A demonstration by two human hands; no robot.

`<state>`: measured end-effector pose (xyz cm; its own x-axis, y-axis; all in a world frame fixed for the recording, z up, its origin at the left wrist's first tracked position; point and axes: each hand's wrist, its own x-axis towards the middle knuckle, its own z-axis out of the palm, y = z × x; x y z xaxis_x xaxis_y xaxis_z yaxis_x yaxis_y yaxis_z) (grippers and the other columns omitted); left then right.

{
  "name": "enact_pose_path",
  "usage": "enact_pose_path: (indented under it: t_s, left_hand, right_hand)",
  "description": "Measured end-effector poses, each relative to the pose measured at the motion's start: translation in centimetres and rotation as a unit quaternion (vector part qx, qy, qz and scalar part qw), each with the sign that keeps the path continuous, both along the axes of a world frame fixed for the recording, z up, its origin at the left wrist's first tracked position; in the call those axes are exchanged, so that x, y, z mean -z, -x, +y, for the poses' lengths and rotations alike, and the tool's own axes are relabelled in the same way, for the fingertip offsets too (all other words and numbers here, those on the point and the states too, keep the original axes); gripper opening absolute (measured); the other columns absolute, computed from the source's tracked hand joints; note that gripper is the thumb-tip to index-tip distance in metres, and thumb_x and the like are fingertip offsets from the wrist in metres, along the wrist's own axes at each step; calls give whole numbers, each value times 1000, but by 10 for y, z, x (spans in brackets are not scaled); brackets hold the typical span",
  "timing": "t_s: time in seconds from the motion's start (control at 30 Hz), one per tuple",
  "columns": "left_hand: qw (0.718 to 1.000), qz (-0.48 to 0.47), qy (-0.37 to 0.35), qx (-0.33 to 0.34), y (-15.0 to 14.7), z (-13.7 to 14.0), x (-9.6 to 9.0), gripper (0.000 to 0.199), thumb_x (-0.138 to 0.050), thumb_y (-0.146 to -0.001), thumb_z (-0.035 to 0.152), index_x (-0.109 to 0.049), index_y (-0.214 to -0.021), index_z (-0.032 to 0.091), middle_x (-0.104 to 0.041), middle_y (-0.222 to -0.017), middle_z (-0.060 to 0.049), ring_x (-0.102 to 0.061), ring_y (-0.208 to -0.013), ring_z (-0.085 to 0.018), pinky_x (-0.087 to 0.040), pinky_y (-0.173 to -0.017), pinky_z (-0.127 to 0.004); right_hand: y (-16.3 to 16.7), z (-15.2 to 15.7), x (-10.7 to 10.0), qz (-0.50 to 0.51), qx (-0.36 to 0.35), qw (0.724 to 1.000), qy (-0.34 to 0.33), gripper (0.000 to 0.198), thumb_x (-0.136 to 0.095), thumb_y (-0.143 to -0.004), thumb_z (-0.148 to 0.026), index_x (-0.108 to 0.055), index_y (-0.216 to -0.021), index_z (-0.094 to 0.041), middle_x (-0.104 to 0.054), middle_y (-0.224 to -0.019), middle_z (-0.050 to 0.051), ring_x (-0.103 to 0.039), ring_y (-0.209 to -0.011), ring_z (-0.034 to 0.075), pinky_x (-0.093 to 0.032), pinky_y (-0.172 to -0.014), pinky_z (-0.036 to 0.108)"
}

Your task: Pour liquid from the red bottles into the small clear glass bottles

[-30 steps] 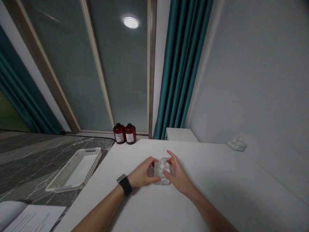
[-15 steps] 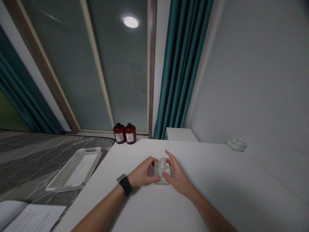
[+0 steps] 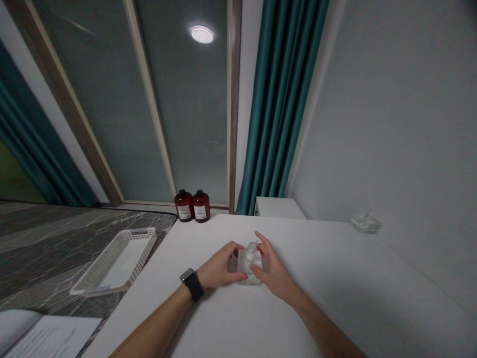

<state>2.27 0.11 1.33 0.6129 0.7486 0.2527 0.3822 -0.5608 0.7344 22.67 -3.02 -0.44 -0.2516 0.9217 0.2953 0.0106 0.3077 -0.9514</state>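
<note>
A small clear, squarish object (image 3: 249,261) with a shiny, uneven top rests on the white table between my hands. It looks like transparent plastic or glass; its exact kind is too blurred to tell. My left hand (image 3: 219,266), with a dark-banded watch (image 3: 193,284) on the wrist, grips its left side, thumb at the near corner and fingers at the far one. From the right, my right hand (image 3: 276,273) holds it, thumb against the near right part and index finger raised. The other right fingertips are partly hidden behind the clear top.
Two dark red bottles (image 3: 201,206) with black caps stand at the table's (image 3: 223,323) far left corner. Left of the table are a white perforated basket (image 3: 108,288) and open printed pages (image 3: 55,338). Crumpled clear plastic (image 3: 365,223) lies at the far right, by the wall.
The rounded clear part on top of the object looks lower and differently shaped now. Both hands stay in nearly the same place and keep their hold.
</note>
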Motion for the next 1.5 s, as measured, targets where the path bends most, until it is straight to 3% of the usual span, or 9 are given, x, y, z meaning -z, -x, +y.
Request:
enact_pose_path:
  t_s: [0.47,0.63,0.77,1.0,1.17,1.37,1.5]
  left_hand:
    - [1000,3,-2,1,0,-1,-3,49,-75,-72,33,-55,-114,17,-62,-108,-7,-56,-94,-23,-46,-85,-35]
    - [1000,-1,1,1,0,-2,-4,49,-75,-72,34,-55,-114,17,-62,-108,-8,-56,-94,-23,-46,-85,-35]
    - [1000,2,4,0,-1,-3,-6,48,-75,-72,32,-56,-113,17,-62,-108,-7,-56,-94,-23,-46,-85,-35]
    - [1000,-2,5,1,0,-1,-3,49,-76,-72,32,-56,-114,16,-63,-110,-8,-57,-96,-24,-46,-86,-35]
    - [999,18,11,-34,-4,-6,-6,45,-76,-70,29,-55,-108,17,-64,-106,-7,-58,-92,-23,-46,-81,-34]
    - [997,36,12,-74,-9,-11,-9,41,-77,-68,30,-54,-100,18,-63,-97,-4,-57,-84,-21,-47,-74,-32]
    - [995,31,5,-94,-13,-15,-8,38,-76,-69,32,-52,-96,19,-61,-92,-3,-56,-80,-20,-46,-70,-30]
  right_hand:
    - [-1,-1,-1,-21,24,999,-6,72,-66,-80,-25,-34,-144,-27,-55,-108,3,-55,-107,21,-36,-105,41]
    - [0,-2,-3,-6,-1,1000,-15,70,-64,-83,-24,-31,-145,-28,-58,-121,7,-54,-118,23,-35,-107,42]
    - [0,-1,-2,-19,13,1000,-20,66,-64,-84,-27,-35,-144,-27,-61,-116,6,-57,-112,23,-37,-105,42]
    - [1,-1,-3,16,-1,1000,13,63,-61,-88,-32,-34,-143,-26,-60,-125,9,-55,-120,22,-38,-105,41]
    - [3,-1,-5,-29,42,998,-21,58,-61,-87,-31,-39,-140,-25,-63,-114,6,-59,-111,22,-38,-104,42]
    - [0,0,-5,-30,38,999,-15,60,-61,-85,-29,-39,-141,-25,-64,-111,6,-59,-109,22,-41,-101,40]
    - [1,0,-2,-60,78,995,-30,55,-61,-84,-29,-46,-137,-25,-63,-113,6,-57,-112,23,-39,-104,41]
